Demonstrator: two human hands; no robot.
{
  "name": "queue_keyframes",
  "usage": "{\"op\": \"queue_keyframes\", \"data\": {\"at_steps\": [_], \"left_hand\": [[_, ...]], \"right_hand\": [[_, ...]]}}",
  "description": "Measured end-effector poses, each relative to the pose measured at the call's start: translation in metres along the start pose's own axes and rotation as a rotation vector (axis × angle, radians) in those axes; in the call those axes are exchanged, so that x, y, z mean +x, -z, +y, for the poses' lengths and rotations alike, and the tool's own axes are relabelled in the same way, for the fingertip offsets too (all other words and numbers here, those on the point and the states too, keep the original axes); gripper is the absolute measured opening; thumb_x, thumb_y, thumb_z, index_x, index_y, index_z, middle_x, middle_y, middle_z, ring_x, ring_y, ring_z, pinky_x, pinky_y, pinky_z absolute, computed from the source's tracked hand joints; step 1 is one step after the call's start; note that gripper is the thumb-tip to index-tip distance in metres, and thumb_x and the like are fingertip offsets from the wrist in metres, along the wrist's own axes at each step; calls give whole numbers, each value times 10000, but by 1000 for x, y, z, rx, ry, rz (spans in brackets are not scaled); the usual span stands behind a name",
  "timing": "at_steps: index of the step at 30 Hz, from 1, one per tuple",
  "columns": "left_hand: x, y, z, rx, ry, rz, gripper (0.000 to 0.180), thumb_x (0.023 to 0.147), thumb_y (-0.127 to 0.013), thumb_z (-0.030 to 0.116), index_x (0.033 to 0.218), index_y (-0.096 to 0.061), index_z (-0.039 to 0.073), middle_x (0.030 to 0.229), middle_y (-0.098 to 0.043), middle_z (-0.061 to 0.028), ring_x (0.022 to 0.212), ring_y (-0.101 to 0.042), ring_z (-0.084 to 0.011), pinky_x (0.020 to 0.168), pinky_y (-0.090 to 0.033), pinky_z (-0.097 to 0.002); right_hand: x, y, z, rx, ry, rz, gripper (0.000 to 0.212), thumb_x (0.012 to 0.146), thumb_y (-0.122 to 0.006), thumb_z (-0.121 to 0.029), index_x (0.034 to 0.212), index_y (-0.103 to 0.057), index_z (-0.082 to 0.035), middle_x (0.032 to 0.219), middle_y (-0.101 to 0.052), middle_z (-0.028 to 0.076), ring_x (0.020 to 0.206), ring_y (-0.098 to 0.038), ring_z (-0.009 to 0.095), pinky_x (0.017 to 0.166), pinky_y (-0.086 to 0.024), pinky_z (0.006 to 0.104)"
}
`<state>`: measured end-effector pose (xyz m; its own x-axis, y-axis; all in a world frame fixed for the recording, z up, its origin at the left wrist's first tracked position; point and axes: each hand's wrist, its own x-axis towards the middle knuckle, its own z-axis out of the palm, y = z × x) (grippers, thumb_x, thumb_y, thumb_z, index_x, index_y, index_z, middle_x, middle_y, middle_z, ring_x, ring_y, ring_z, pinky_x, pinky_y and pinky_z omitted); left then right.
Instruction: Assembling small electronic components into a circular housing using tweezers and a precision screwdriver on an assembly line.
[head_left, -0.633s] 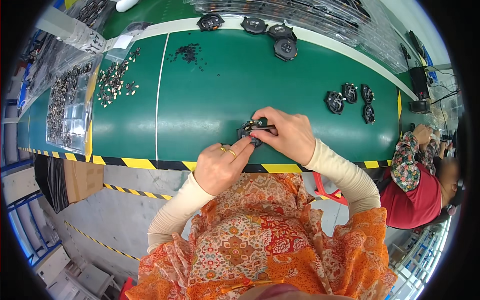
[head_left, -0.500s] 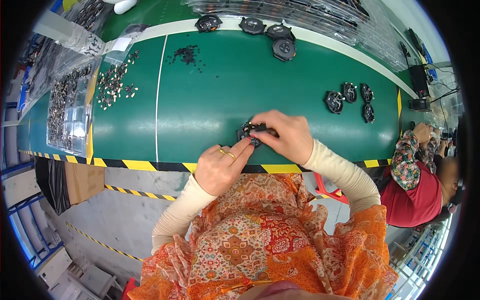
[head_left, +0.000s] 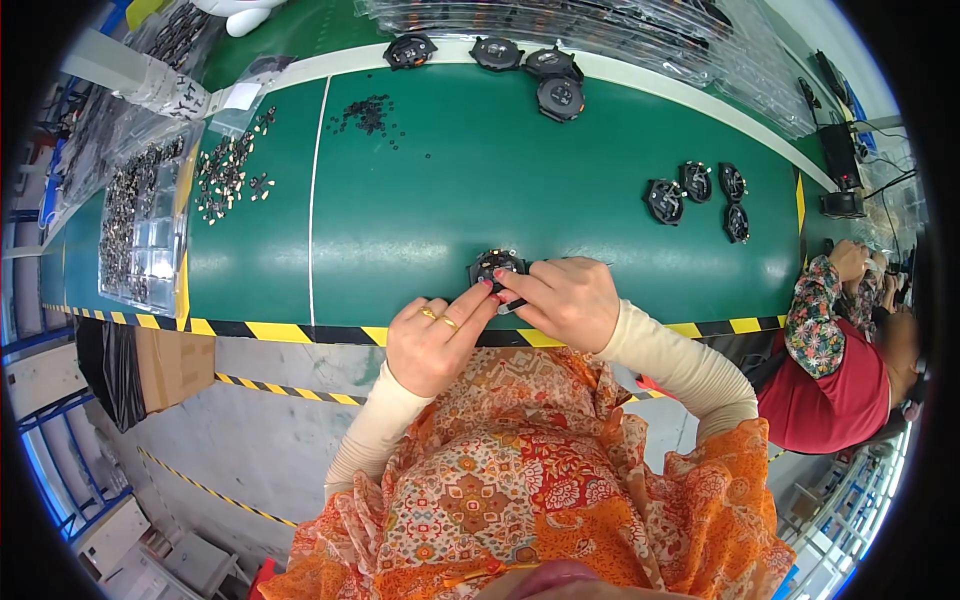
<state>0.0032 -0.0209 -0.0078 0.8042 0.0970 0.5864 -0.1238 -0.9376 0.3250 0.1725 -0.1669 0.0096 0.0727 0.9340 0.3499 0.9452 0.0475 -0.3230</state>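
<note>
A round black watch case [head_left: 494, 262] with small metallic parts inside lies on the green table near its front edge. My left hand [head_left: 437, 340], with rings on its fingers, holds the near side of the case with fingertips pressed together. At its right side, my right hand [head_left: 572, 300] has its fingers closed and its fingertips against the case. A slim tool [head_left: 511, 307] with a greyish end pokes out below the right fingers; most of it is hidden, so I cannot tell its kind. The fingers cover part of the case.
Several similar cases [head_left: 664, 201] lie to the right, others [head_left: 560, 98] along the back ledge. Tiny black pieces [head_left: 368, 115] and small light-tipped parts [head_left: 228, 170] are scattered at the left, beside a clear compartment tray [head_left: 150, 230]. Another person [head_left: 835, 370] sits at far right.
My right hand has come down from over the case to its near right side, its fingers now lower. The left hand has moved slightly left. The case shows more openly.
</note>
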Motion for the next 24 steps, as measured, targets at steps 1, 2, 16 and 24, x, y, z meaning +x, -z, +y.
{"op": "queue_keyframes", "data": {"at_steps": [1,2,16,24], "left_hand": [[2,1,1,-2,11,-39,313,713,-687,24,1023,-723,23,1066,-704,-73,602,-565,-137,556,-445,-280],[3,2,1,-6,21,-78,307,716,-679,17,1020,-724,25,1065,-705,-69,607,-571,-143,556,-447,-284],[3,-4,3,21,28,49,228,753,-769,36,978,-733,51,1057,-717,-63,611,-590,-166,553,-454,-297],[9,2,8,42,51,-6,182,774,-761,0,948,-726,37,984,-738,-81,658,-637,-205,583,-480,-300]], "right_hand": [[0,-2,1,1,4,2,377,762,-774,-220,1109,-673,-114,705,-533,8,586,-602,181,514,-485,323],[-1,-3,3,28,-7,12,378,763,-770,-215,1113,-672,-112,709,-541,11,589,-606,184,517,-488,325],[-21,9,7,-42,-106,163,261,760,-790,-203,996,-708,-128,713,-548,19,574,-598,198,499,-471,355],[-56,41,35,-358,-479,289,371,762,-807,-358,1067,-729,-160,1201,-588,103,680,-672,233,534,-525,335]]}}
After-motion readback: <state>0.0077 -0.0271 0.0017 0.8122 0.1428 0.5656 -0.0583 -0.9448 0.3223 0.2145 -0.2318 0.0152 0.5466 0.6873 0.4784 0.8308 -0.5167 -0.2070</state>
